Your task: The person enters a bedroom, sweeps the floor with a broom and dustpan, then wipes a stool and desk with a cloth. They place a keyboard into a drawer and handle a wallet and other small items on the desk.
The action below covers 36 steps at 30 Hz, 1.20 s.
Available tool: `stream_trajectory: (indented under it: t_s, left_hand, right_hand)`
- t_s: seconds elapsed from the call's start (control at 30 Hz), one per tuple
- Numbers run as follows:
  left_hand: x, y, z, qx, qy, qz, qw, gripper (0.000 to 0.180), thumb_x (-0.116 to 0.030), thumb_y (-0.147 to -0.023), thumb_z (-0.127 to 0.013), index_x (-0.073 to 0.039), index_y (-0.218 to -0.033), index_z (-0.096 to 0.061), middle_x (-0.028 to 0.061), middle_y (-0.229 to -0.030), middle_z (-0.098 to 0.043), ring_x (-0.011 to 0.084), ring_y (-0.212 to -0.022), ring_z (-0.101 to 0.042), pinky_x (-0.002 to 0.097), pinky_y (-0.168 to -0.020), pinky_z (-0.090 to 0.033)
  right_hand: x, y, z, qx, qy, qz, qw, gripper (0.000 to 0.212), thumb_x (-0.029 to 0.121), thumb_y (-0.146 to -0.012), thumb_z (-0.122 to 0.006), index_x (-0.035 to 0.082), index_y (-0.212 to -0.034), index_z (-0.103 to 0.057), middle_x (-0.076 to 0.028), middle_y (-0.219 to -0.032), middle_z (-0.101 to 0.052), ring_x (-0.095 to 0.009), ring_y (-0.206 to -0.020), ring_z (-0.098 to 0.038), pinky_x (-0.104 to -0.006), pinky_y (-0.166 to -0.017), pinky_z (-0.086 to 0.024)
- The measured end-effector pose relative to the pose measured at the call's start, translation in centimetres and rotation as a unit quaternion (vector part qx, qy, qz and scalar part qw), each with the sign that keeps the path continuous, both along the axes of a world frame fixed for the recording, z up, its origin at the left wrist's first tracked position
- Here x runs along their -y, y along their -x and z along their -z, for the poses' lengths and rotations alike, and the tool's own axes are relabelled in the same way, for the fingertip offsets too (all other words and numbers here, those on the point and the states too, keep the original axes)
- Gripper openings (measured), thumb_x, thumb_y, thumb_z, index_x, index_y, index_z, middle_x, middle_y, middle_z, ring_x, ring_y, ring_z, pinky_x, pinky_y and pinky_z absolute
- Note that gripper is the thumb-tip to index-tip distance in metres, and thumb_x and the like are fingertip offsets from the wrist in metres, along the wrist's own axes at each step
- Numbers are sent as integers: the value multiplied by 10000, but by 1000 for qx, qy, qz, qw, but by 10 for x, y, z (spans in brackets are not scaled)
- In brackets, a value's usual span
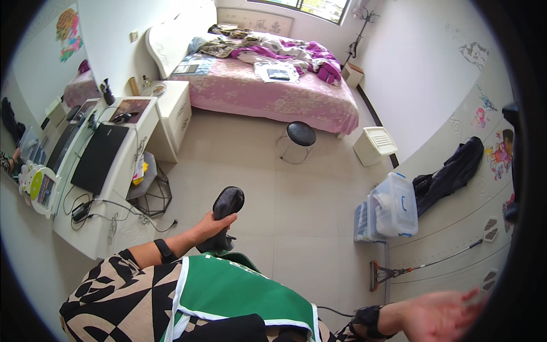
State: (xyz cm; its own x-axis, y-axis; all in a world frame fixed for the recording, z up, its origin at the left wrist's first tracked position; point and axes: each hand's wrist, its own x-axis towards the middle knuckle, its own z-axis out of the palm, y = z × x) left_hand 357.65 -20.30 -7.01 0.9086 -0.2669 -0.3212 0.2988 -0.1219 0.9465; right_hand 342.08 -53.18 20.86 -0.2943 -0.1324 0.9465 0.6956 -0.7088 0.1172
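Note:
My left hand (212, 224) is closed around a dark grey sock (225, 208), held up in front of my chest; the sock's lower part hangs below my fist. A black band sits on that wrist. My right hand (441, 313) is stretched out to the lower right, palm up and fingers apart, holding nothing. It points toward the wall near a mop (419, 265) leaning there.
A white desk (128, 165) with a black laptop stands at the left, cables and a wire basket (152, 195) beneath it. A pink bed (273, 91), a black stool (299, 137), a white box (375, 145) and clear plastic bins (393, 208) ring the tiled floor.

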Motion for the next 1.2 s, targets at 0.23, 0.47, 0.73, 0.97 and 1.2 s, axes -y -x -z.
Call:
stream_trajectory:
  t_s: [0.23,0.47,0.73,0.97,1.2]
  left_hand:
    - [85,-69,-26,40,140,127,981,426,-386,-901,-499,-22,-1121,-527,-10,-789,-508,79,-751,-481,254,-705,-414]
    - [186,-147,-56,26,158,282,946,474,-363,-896,-515,-59,-1253,-443,10,-968,-545,89,-878,-510,266,-818,-421]
    - [209,-283,-65,70,287,284,912,409,-373,-915,-471,-40,-1149,-501,36,-1056,-560,131,-1028,-504,283,-924,-376]
    - [218,-382,-80,29,347,373,860,361,-181,-879,-531,-33,-1200,-461,57,-1069,-561,148,-1034,-515,294,-959,-353]
    - [229,-437,-78,58,342,386,855,364,-116,-856,-544,-34,-1200,-456,64,-1107,-554,156,-1075,-497,310,-982,-338]
  right_hand:
    - [47,-113,192,-742,-66,-134,654,113,86,-815,-575,30,-907,-612,-75,-872,-628,-150,-770,-591,-249,-644,-462]
    - [13,-210,255,-746,-17,-349,567,444,174,-763,-689,36,-1147,-513,-100,-1063,-576,-173,-987,-537,-310,-851,-430]
    - [63,-325,226,-761,-102,-181,615,284,196,-815,-641,0,-1013,-588,-26,-812,-623,-84,-735,-558,-231,-670,-459]
    - [74,-407,213,-749,-278,-325,506,237,168,-867,-592,-18,-1014,-582,-8,-852,-593,-66,-757,-532,-203,-697,-436]
    - [91,-457,211,-684,-264,-297,611,115,92,-832,-619,-1,-900,-620,16,-797,-569,-65,-738,-507,-195,-710,-400]
